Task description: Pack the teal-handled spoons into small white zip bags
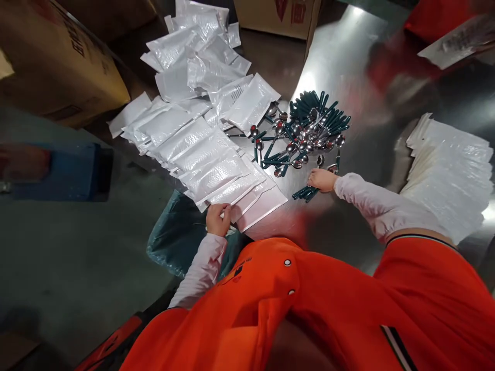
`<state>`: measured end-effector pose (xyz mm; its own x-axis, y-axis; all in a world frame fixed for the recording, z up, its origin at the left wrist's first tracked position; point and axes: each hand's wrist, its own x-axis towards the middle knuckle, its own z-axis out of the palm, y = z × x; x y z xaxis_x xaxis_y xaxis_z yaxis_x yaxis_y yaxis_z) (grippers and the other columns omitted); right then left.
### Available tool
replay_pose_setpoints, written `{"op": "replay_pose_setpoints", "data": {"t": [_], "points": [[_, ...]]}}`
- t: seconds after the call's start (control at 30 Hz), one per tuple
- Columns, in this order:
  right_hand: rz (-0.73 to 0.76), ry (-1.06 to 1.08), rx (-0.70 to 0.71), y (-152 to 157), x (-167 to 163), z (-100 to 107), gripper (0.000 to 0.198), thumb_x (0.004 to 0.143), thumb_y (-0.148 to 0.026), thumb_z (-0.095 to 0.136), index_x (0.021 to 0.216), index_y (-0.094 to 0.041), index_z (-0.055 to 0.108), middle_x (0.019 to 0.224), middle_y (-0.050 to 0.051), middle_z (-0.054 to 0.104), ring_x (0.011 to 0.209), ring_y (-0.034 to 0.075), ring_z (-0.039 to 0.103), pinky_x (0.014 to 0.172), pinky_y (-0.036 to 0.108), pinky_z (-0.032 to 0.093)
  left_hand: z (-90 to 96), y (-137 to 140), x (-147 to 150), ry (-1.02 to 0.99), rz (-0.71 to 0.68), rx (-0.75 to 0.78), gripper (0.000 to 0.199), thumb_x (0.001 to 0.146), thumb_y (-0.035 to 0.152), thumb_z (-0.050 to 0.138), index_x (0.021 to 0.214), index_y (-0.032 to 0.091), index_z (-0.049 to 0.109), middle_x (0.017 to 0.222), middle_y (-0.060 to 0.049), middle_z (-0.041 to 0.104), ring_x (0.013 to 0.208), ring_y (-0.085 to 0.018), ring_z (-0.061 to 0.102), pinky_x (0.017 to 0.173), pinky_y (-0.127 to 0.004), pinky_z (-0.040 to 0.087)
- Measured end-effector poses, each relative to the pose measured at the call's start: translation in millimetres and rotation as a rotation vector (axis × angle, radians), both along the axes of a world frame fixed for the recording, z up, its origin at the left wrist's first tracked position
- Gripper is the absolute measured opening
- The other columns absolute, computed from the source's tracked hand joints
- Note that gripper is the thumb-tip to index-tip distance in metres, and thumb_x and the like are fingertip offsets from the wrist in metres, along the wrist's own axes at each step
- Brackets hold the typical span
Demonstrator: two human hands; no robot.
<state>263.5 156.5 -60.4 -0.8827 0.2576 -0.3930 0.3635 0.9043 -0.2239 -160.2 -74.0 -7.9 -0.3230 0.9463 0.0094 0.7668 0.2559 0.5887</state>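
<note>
My left hand (218,219) is closed at the near edge of a row of overlapping white padded envelopes (211,175), its fingers pinching the edge of one. A few flat envelopes (263,203) lie just right of it. My right hand (323,180) is closed round a small bunch of spoons (305,194), whose dark green handles stick out to the left below the fingers. Their bowls are mostly hidden by the hand. Beyond it spreads a heap of loose spoons (305,136) with shiny metal bowls and dark green handles.
More white envelopes (209,56) are piled at the back of the metal table (340,41). A fanned stack of white packets (452,175) lies at the right. Cardboard boxes (58,67) stand at the left and back. A green plastic-lined container (174,237) sits below my left hand.
</note>
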Motion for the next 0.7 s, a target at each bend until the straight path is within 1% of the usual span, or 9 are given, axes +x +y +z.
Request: {"op": "replay_pose_setpoints", "data": {"t": [0.07, 0.1, 0.2, 0.3, 0.37, 0.47, 0.53, 0.6, 0.7], "points": [[-0.158, 0.008, -0.009, -8, -2, 6, 0.015, 0.072, -0.018, 0.066, 0.084, -0.013, 0.07, 0.089, 0.015, 0.072, 0.09, 0.027, 0.065, 0.096, 0.041, 0.045, 1.7, 5, 7, -0.017, -0.024, 0.006, 0.028, 0.09, 0.037, 0.052, 0.085, 0.018, 0.072, 0.086, -0.011, 0.074, 0.088, -0.027, 0.069, 0.089, -0.045, 0.054], [-0.324, 0.089, 0.003, -12, -1, 9, 0.012, 0.073, -0.022, 0.065, 0.082, -0.014, 0.068, 0.091, 0.016, 0.071, 0.092, 0.028, 0.065, 0.093, 0.041, 0.047, 2.6, 8, 12, -0.025, -0.04, 0.011, 0.028, 0.09, 0.037, 0.052, 0.085, 0.018, 0.072, 0.086, -0.011, 0.074, 0.088, -0.027, 0.069, 0.089, -0.045, 0.054], [-0.895, 0.57, -0.035, -28, 1, 23, 0.013, 0.081, -0.032, 0.056, 0.08, -0.019, 0.06, 0.094, 0.014, 0.069, 0.093, 0.027, 0.065, 0.088, 0.041, 0.052, 5.6, 19, 35, -0.066, -0.159, 0.032, 0.029, 0.092, 0.037, 0.052, 0.087, 0.019, 0.074, 0.087, -0.01, 0.074, 0.09, -0.026, 0.069, 0.089, -0.043, 0.055], [-1.252, 1.03, -0.168, -56, -4, 34, 0.014, 0.082, -0.038, 0.05, 0.08, -0.025, 0.05, 0.092, 0.009, 0.067, 0.093, 0.025, 0.066, 0.094, 0.045, 0.054, 9.2, 33, 62, -0.122, -0.335, 0.043, 0.029, 0.095, 0.036, 0.051, 0.09, 0.019, 0.074, 0.089, -0.01, 0.074, 0.092, -0.025, 0.069, 0.09, -0.042, 0.054], [-1.39, 1.121, -0.193, -79, -14, 36, 0.014, 0.08, -0.04, 0.05, 0.078, -0.027, 0.046, 0.09, 0.009, 0.067, 0.095, 0.025, 0.067, 0.099, 0.047, 0.054, 11.2, 39, 77, -0.149, -0.416, 0.041, 0.028, 0.096, 0.034, 0.051, 0.091, 0.019, 0.074, 0.089, -0.01, 0.074, 0.091, -0.025, 0.068, 0.088, -0.042, 0.054], [-1.564, 1.076, -0.223, -107, -36, 29, 0.012, 0.075, -0.038, 0.051, 0.075, -0.027, 0.047, 0.094, 0.011, 0.071, 0.103, 0.026, 0.068, 0.107, 0.048, 0.05, 13.9, 41, 91, -0.165, -0.513, 0.01, 0.025, 0.095, 0.031, 0.054, 0.092, 0.018, 0.075, 0.088, -0.011, 0.073, 0.089, -0.026, 0.067, 0.085, -0.043, 0.054], [-1.632, 1.058, -0.287, -113, -49, 25, 0.01, 0.073, -0.037, 0.05, 0.073, -0.027, 0.049, 0.097, 0.012, 0.073, 0.107, 0.027, 0.069, 0.11, 0.049, 0.049, 16.9, 39, 96, -0.177, -0.569, -0.018, 0.023, 0.094, 0.029, 0.055, 0.091, 0.018, 0.075, 0.088, -0.011, 0.073, 0.09, -0.027, 0.067, 0.086, -0.045, 0.053], [-1.674, 1.069, -0.347, -109, -56, 27, 0.011, 0.073, -0.037, 0.049, 0.07, -0.026, 0.05, 0.093, 0.011, 0.073, 0.104, 0.027, 0.07, 0.107, 0.049, 0.051, 22.0, 38, 100, -0.202, -0.59, -0.029, 0.021, 0.093, 0.029, 0.057, 0.09, 0.019, 0.075, 0.088, -0.011, 0.073, 0.09, -0.027, 0.067, 0.088, -0.045, 0.052], [-1.68, 1.117, -0.482, -103, -59, 44, 0.013, 0.071, -0.037, 0.051, 0.066, -0.025, 0.049, 0.079, 0.008, 0.069, 0.088, 0.026, 0.071, 0.09, 0.046, 0.06, 32.5, 43, 111, -0.286, -0.533, -0.03, 0.019, 0.093, 0.029, 0.059, 0.093, 0.019, 0.075, 0.094, -0.01, 0.075, 0.092, -0.025, 0.067, 0.091, -0.043, 0.053]]}}
